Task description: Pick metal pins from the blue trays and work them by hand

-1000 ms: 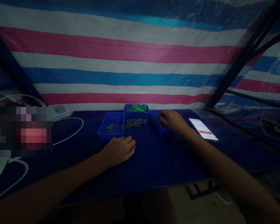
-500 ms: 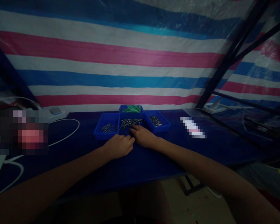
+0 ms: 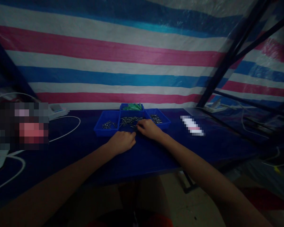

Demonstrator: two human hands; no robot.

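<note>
A loose pile of thin metal pieces, like screws or rivets [image 3: 129,120], lies on the blue table between blue bins. My right hand [image 3: 148,128] is at the pile's right edge, fingertips pinched together; whatever they hold is too small to make out. My left hand [image 3: 123,142] rests knuckles-up on the table just in front of the left blue bin [image 3: 99,128], its fingers curled in and their contents hidden. That bin holds some similar metal pieces, as does the right blue bin [image 3: 165,121], partly behind my right hand.
Behind the pile stands another blue bin [image 3: 123,111] with green packets [image 3: 134,107]. White cables [image 3: 79,121] and a white device [image 3: 58,110] are at left. A blurred-out white item [image 3: 191,125] lies at right. Striped sheeting [image 3: 123,60] hangs behind the table [image 3: 142,160].
My right hand has drawn its spread fingers into a pinch and shifted slightly right, off the pile's front. My left hand stays closed in about the same place. The view has tilted slightly.
</note>
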